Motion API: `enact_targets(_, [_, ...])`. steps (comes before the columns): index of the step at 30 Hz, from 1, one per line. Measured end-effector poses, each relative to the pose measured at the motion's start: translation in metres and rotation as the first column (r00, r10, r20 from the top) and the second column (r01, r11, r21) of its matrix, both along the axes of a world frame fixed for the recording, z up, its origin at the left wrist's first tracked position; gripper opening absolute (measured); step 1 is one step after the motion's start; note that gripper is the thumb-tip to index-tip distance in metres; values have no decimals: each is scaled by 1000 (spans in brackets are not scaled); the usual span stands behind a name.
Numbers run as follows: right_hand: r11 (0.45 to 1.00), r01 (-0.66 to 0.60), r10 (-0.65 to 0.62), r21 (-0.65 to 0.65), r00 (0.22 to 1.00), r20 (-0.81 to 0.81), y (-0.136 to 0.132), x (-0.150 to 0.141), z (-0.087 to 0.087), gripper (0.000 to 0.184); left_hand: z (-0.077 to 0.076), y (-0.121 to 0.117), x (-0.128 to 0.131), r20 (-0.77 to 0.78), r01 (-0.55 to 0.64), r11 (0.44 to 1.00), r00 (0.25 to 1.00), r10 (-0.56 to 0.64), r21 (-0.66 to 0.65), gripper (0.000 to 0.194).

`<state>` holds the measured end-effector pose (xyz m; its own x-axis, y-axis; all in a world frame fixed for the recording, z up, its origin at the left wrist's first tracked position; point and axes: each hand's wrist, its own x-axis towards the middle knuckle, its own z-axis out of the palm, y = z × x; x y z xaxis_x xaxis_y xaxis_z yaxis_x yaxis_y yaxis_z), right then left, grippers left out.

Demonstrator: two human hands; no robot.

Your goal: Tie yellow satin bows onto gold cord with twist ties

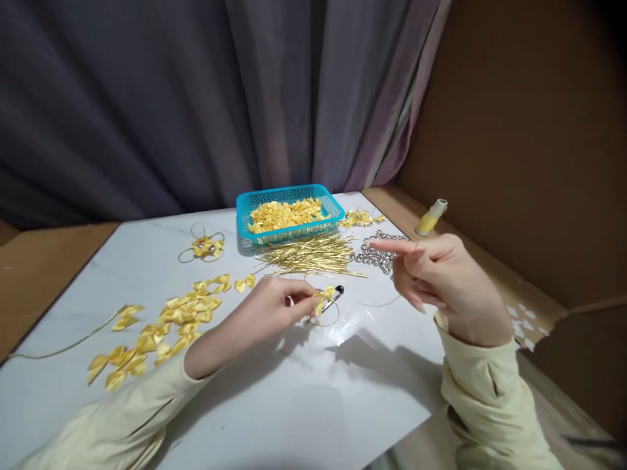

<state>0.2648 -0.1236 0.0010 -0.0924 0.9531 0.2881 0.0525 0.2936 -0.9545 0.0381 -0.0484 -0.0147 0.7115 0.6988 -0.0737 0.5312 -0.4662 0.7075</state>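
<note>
Left hand [280,304] pinching yellow satin bow with thin gold wire loop [324,297], frame centre, above white marbled worktop [294,424]. Right hand [448,284], right of centre: index extended, others curled, can't tell if gripping anything.

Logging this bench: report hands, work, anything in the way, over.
Left hand holding yellow bow with gold loop. Right hand raised, partly hiding silver beads. Black-tipped item near bow.
</note>
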Motion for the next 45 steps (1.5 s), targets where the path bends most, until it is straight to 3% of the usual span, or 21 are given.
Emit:
enact_targets(3, [999,-3,7,-40,996,89,-12,-16,4,30,2,-1,-2,14,-27,997,1000,26,69,22])
enact_targets(7, [992,-94,113,-83,956,270,-20,-33,1,31,8,-1,-4,20,-40,996,999,39,85,20])
enact_targets(11, [995,91,-97,33,912,399,-20,-43,-14,22,12,-4,-8,27,-10,996,1000,8,89,23])
enact_targets(13, [988,124,-154,93,866,476,-18,-47,-22,17,12,-6,-9,23,-2,995,1000,0,101,25])
enact_targets(19, [998,24,-60,58,667,743,-11,-55,-34,32,11,-9,-10,9,62,995,998,-63,76,23])
enact_targets(23, [1000,-1,-10,13,588,809,-10,-55,-35,20,12,-11,-10,-10,83,993,997,-83,87,22])
enact_targets(31, [1000,-20,15,-5,522,853,-8,-57,-30,21,10,-11,-10,3,116,985,993,-117,128,18])
enact_targets(35, [999,-43,30,-7,557,830,-8,-55,-29,20,8,-10,-10,15,126,981,991,-130,145,18])
enact_targets(40, [997,68,-69,27,742,667,-13,-52,-32,11,8,-10,-9,4,95,988,995,-97,122,19])
enact_targets(45, [993,114,-65,-37,770,635,-15,-57,-42,16,8,-11,-9,6,96,984,995,-98,152,22])
